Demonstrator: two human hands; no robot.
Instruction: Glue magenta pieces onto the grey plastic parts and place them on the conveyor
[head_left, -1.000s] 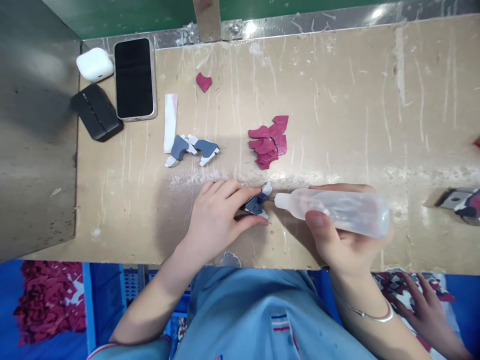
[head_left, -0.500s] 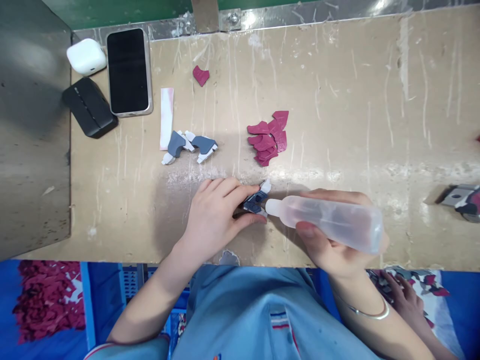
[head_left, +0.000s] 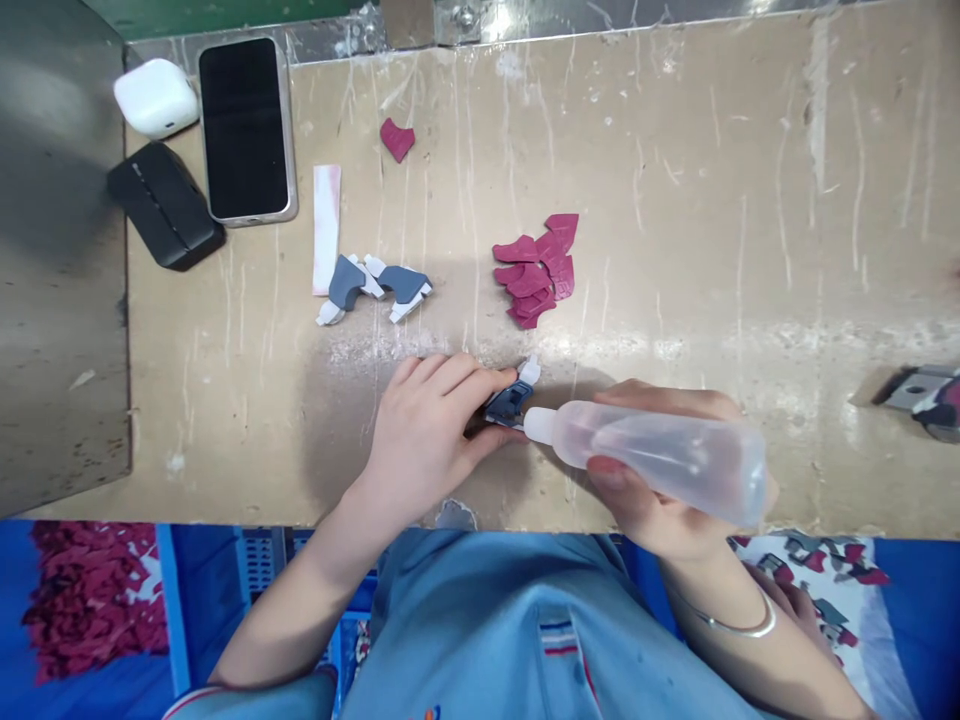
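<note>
Dark blue and white, a small plastic piece [head_left: 508, 400] sits at the middle of the frame, pinched between the thumb and pointing finger of the left hand [head_left: 427, 430]. Right of it, the right hand [head_left: 671, 530] has its fingers wrapped around a clear, soft plastic bottle [head_left: 667, 450] with a white cap. The cap points at the piece; I can't tell if its tip touches. Above them lies a pile of flat, dark red pieces [head_left: 531, 280]. In the upper left is a black-screened phone [head_left: 246, 130].
</note>
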